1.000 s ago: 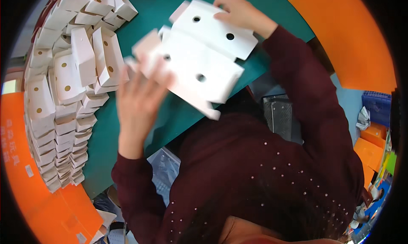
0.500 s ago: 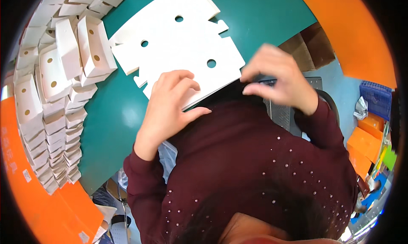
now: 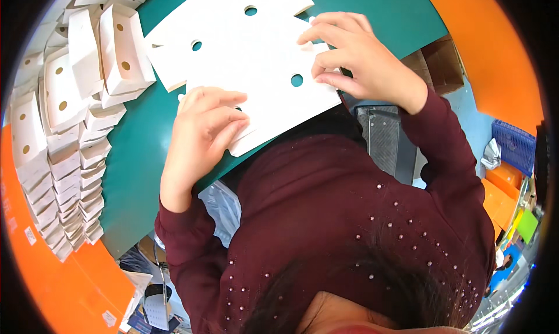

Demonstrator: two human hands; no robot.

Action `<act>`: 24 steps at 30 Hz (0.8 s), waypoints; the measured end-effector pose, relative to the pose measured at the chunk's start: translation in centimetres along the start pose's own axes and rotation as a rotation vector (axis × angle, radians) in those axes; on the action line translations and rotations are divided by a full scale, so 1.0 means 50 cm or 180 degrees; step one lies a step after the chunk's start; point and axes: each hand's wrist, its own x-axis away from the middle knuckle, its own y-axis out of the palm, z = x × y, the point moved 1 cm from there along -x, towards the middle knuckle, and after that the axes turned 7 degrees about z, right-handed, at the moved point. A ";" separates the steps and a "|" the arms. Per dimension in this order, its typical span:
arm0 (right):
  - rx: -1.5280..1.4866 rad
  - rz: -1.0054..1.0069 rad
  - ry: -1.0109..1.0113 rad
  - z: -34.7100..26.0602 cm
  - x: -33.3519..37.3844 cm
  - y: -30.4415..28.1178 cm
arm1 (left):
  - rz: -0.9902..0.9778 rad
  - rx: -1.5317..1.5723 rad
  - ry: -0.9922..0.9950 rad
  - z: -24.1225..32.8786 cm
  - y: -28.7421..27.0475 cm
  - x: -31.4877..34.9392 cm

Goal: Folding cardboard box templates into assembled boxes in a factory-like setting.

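Observation:
A flat white cardboard box blank (image 3: 256, 54) with round holes and notched edges lies before me on the green tabletop (image 3: 137, 177). My left hand (image 3: 204, 124) is at its near left edge, with fingers curled over the card and thumb close to the fingertips. My right hand (image 3: 358, 57) bends over the notched right edge, its fingers and thumb closed on the tabs there. The fingers partly hide the tabs on both sides, and the left hand partly covers one hole.
Stacks of folded white boxes (image 3: 64, 136) with round holes stand along the left side of the table. Orange surfaces (image 3: 70, 281) border it at left and right. A brown carton (image 3: 439, 63) and a blue plastic crate (image 3: 512, 145) are beyond the right edge.
My right hand has moved forward from above the near right corner onto the right edge's tabs. My left hand has shifted left to the left edge, its fingers drawing closer together.

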 end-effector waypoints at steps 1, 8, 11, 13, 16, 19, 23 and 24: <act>0.0280 0.0245 0.0016 -0.021 -0.001 -0.008 | 0.0050 -0.0359 0.0130 0.004 -0.004 0.004; 0.0179 0.0325 0.0019 -0.059 0.014 0.029 | 0.0210 -0.0173 0.0122 0.024 0.008 0.022; -0.0066 0.0334 0.0020 -0.041 0.014 0.049 | 0.0277 -0.0375 0.0239 0.013 0.020 0.027; -0.0001 0.0344 0.0053 -0.038 0.011 0.057 | 0.0485 -0.0316 0.0442 0.006 0.026 0.025; 0.0114 0.0345 0.0046 -0.044 0.005 0.055 | 0.0663 -0.0496 0.0501 0.005 0.032 0.029; 0.0338 0.0578 -0.0052 -0.076 0.002 0.024 | 0.0804 0.0394 0.0044 0.020 0.021 0.048; 0.1259 0.1623 -0.0701 -0.155 -0.018 -0.013 | 0.0638 0.1722 -0.0845 0.070 -0.040 0.059; 0.1274 0.1619 -0.0712 -0.169 -0.024 -0.008 | 0.0648 0.1730 -0.0832 0.070 -0.042 0.056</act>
